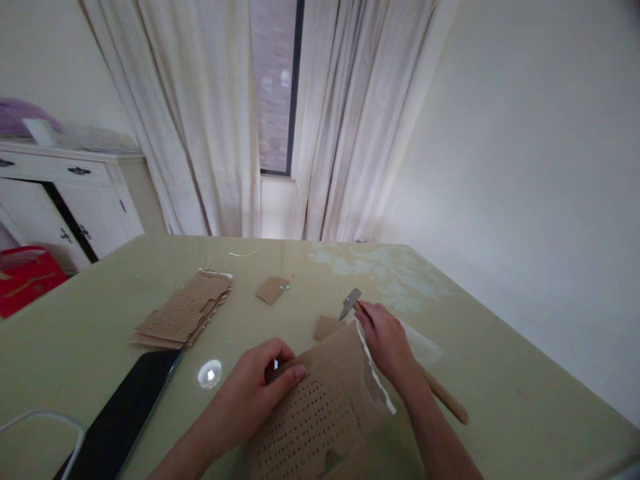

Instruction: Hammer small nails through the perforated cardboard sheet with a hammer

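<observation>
Perforated cardboard sheet [320,413] nearest, left hand [260,387] clasping edge; right hand [387,343] closed around knife [350,303].

On the counter [500,320], a cardboard stack [183,312] lies left, a tablet [125,413] before it, cardboard scraps [273,289] behind the hands.
</observation>
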Tool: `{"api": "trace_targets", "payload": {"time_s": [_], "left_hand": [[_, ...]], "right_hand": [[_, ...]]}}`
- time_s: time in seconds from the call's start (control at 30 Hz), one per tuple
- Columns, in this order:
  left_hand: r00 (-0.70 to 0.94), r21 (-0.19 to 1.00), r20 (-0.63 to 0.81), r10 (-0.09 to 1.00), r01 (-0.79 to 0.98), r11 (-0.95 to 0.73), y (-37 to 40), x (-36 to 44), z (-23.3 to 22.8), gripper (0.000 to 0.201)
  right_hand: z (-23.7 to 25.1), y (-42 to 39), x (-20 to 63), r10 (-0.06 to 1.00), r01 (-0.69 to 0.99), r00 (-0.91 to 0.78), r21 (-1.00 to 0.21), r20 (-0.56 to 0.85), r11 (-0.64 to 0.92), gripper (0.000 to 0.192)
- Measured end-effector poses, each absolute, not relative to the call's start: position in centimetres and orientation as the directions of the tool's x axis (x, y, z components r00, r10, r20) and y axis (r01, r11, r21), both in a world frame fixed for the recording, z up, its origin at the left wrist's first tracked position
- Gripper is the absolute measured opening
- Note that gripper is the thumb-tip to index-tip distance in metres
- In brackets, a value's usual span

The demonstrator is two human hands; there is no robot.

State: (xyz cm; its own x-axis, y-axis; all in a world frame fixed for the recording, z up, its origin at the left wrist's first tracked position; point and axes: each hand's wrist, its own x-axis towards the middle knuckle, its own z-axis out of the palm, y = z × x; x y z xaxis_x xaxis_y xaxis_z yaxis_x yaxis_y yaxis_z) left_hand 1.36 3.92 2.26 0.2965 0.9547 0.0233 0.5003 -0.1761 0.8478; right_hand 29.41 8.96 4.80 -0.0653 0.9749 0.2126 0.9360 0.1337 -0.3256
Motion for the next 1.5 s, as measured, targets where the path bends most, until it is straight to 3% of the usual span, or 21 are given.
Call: {"api": "trace_targets", "payload": {"time_s": [0.2, 0.33, 0.47, 0.67, 0.87, 1.1, 1.23, 1.4, 1.5], "left_hand": [[0.194, 1.000, 0.001, 0.981, -0.010, 0.001, 4.2, 0.0, 2.2, 0.052], [0.065, 0.879, -0.111, 0.992, -0.459, 0.128, 4.3, 0.6, 2.3, 0.049], [0.090, 0.729, -0.180, 0.980, -0.657, 0.194, 4.5, 1.0, 2.4, 0.048], [0.121, 0.742, -0.123, 0.985, -0.647, 0.172, 4.6, 0.6, 2.0, 0.043], [-0.044, 0.831, -0.021, 0.999, -0.555, -0.007, 5.2, 0.4, 1.4, 0.042], [-0.112, 0.884, 0.027, 0.993, -0.461, -0.076, 5.1, 0.3, 1.6, 0.042], [-0.130, 0.910, 0.043, 0.991, -0.404, -0.093, 5.3, -0.1, 0.7, 0.037], [-0.149, 0.934, 0.039, 0.988, -0.347, -0.089, 5.5, -0.2, 0.3, 0.036], [-0.123, 0.953, 0.032, 0.992, -0.296, -0.068, 5.2, 0.1, 0.8, 0.037]], "right_hand": [[0.6, 9.1, 27.5, 0.991, 0.966, -0.108, -0.228, 0.078, 0.123, 0.027], [-1.2, 9.0, 26.9, 0.994, 0.978, -0.102, -0.177, 0.037, 0.107, 0.027], [-2.0, 9.2, 26.9, 0.995, 0.983, -0.092, -0.158, 0.038, 0.097, 0.027], [-2.3, 9.1, 27.0, 0.992, 0.980, -0.101, -0.163, 0.069, 0.111, 0.026], [-2.8, 9.1, 27.0, 0.989, 0.970, -0.100, -0.209, 0.110, 0.121, 0.027], [-2.9, 9.0, 27.0, 0.978, 0.907, -0.071, -0.395, 0.195, 0.145, 0.023], [-2.0, 9.0, 26.9, 0.956, 0.768, -0.056, -0.599, 0.289, 0.226, 0.027], [-0.4, 7.8, 26.1, 0.948, 0.487, -0.092, -0.816, 0.305, 0.310, 0.063], [-0.1, 6.2, 25.2, 0.925, 0.318, -0.133, -0.868, 0.357, 0.381, 0.052]]}}
